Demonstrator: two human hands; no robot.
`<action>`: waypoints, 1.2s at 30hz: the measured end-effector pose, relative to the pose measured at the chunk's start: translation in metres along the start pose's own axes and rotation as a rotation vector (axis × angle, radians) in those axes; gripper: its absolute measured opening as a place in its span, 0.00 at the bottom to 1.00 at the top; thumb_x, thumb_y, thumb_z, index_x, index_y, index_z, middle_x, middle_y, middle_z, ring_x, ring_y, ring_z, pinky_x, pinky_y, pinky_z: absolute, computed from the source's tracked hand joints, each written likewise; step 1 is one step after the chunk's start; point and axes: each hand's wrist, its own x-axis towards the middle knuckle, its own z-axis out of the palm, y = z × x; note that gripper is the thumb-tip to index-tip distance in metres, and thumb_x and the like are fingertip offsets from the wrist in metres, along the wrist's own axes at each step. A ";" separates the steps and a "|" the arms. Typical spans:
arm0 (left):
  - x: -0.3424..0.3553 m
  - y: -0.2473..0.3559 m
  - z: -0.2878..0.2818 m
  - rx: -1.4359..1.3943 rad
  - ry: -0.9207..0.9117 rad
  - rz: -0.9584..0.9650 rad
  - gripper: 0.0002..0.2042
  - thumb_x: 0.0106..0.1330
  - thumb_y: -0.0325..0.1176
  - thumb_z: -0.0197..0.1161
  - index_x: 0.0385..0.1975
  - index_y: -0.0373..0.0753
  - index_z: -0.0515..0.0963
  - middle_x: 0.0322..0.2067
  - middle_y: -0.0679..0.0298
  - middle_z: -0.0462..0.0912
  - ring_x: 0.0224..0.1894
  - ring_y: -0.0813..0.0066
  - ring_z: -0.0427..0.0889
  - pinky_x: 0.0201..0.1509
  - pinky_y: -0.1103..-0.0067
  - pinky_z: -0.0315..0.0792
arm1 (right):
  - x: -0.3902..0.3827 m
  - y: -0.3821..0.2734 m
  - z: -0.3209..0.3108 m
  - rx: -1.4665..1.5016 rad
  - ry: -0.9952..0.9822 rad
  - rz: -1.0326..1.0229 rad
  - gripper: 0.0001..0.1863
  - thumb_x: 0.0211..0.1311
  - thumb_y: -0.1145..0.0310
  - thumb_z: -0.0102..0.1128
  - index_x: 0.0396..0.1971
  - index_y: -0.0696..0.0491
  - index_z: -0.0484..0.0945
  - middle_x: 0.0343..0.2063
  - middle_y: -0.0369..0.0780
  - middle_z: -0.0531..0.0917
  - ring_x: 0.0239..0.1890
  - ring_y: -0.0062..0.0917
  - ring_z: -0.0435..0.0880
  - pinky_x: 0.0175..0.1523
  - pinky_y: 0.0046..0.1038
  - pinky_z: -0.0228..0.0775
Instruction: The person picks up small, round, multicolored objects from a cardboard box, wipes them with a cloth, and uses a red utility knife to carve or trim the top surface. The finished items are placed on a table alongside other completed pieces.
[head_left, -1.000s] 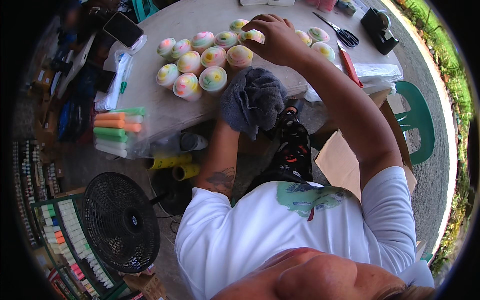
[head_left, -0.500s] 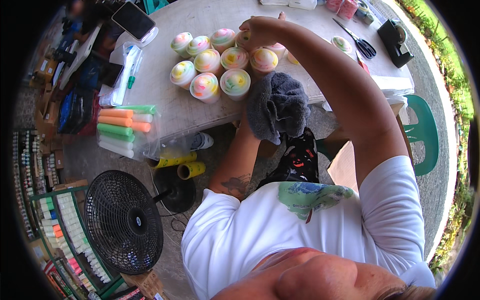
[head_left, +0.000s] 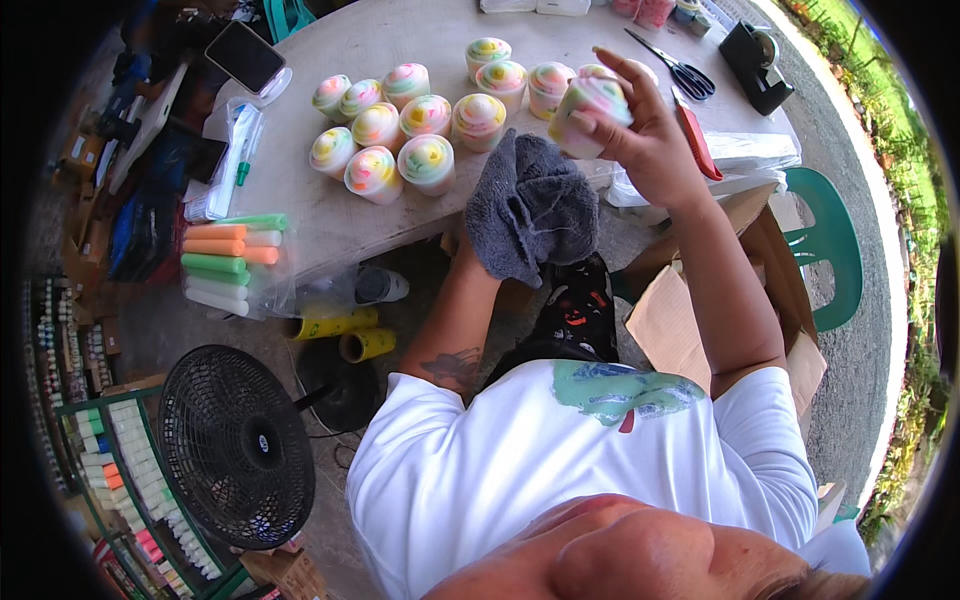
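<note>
My right hand (head_left: 645,150) holds a plastic cup (head_left: 590,112) topped with pastel swirls, above the table's front. My left hand (head_left: 465,250) is under a crumpled dark grey cloth (head_left: 530,200), holding it up just beside the table edge; its fingers are hidden. Several similar cups (head_left: 426,158) stand upright on the pale table (head_left: 330,230), left of and behind the cloth.
Around the table are a phone on a stand (head_left: 245,57), bagged foam-like sticks (head_left: 215,263), scissors (head_left: 685,75), a red-handled cutter (head_left: 700,140) and a tape dispenser (head_left: 750,65). A fan (head_left: 235,445), yellow rolls (head_left: 365,344), cardboard box (head_left: 665,320) and green chair (head_left: 830,250) stand around me.
My right hand has come back from among the cups toward me and now holds one raised. The cloth on my left hand sits slightly right of where it was a second ago.
</note>
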 end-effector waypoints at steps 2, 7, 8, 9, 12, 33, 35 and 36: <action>0.007 -0.021 -0.014 0.133 0.028 0.045 0.17 0.77 0.42 0.40 0.57 0.40 0.67 0.52 0.59 0.75 0.57 0.66 0.74 0.66 0.69 0.66 | -0.020 0.025 -0.007 -0.272 -0.115 -0.147 0.46 0.52 0.79 0.71 0.69 0.52 0.54 0.60 0.43 0.68 0.64 0.28 0.68 0.67 0.31 0.65; -0.009 -0.024 0.017 1.326 -0.030 0.405 0.27 0.71 0.43 0.51 0.65 0.36 0.58 0.63 0.56 0.67 0.64 0.64 0.69 0.69 0.68 0.62 | -0.036 0.043 -0.005 -0.497 -0.090 -0.097 0.41 0.48 0.76 0.71 0.63 0.57 0.59 0.56 0.48 0.73 0.61 0.35 0.72 0.63 0.31 0.66; -0.011 -0.025 0.025 1.348 -0.022 0.421 0.28 0.70 0.43 0.52 0.66 0.36 0.57 0.63 0.56 0.66 0.64 0.64 0.68 0.69 0.68 0.62 | -0.040 0.047 -0.005 -0.554 -0.078 -0.148 0.40 0.48 0.76 0.71 0.62 0.57 0.60 0.55 0.49 0.73 0.60 0.37 0.72 0.63 0.33 0.65; -0.012 -0.025 0.034 1.370 -0.013 0.439 0.29 0.70 0.44 0.53 0.66 0.36 0.57 0.63 0.55 0.65 0.64 0.63 0.68 0.70 0.68 0.61 | -0.042 0.052 -0.003 -0.611 -0.067 -0.198 0.39 0.48 0.76 0.70 0.61 0.58 0.60 0.54 0.50 0.72 0.60 0.40 0.72 0.63 0.34 0.65; -0.022 -0.026 0.044 1.156 -0.025 0.361 0.28 0.69 0.43 0.50 0.66 0.37 0.57 0.64 0.56 0.64 0.66 0.64 0.65 0.72 0.67 0.57 | -0.050 0.050 0.010 -0.722 -0.059 -0.308 0.39 0.42 0.81 0.66 0.59 0.57 0.63 0.53 0.51 0.72 0.58 0.47 0.70 0.63 0.38 0.64; -0.033 0.023 -0.037 -0.161 0.294 -0.142 0.25 0.64 0.53 0.53 0.54 0.43 0.74 0.57 0.56 0.76 0.62 0.54 0.70 0.72 0.59 0.55 | 0.026 0.089 0.036 -0.761 0.164 -0.244 0.36 0.49 0.67 0.74 0.59 0.52 0.68 0.56 0.50 0.69 0.60 0.45 0.69 0.64 0.37 0.67; -0.028 0.033 -0.042 -0.280 0.333 -0.143 0.24 0.65 0.52 0.53 0.54 0.43 0.73 0.56 0.56 0.76 0.61 0.54 0.71 0.71 0.59 0.56 | 0.027 0.096 0.038 -0.725 0.205 -0.244 0.38 0.49 0.69 0.73 0.61 0.51 0.65 0.58 0.50 0.66 0.62 0.45 0.68 0.62 0.38 0.69; -0.026 0.037 -0.043 -0.240 0.306 -0.117 0.24 0.65 0.52 0.53 0.54 0.42 0.73 0.56 0.56 0.76 0.60 0.55 0.71 0.70 0.59 0.57 | 0.026 0.097 0.036 -0.713 0.239 -0.243 0.39 0.49 0.69 0.73 0.62 0.51 0.63 0.59 0.51 0.65 0.63 0.45 0.67 0.62 0.38 0.70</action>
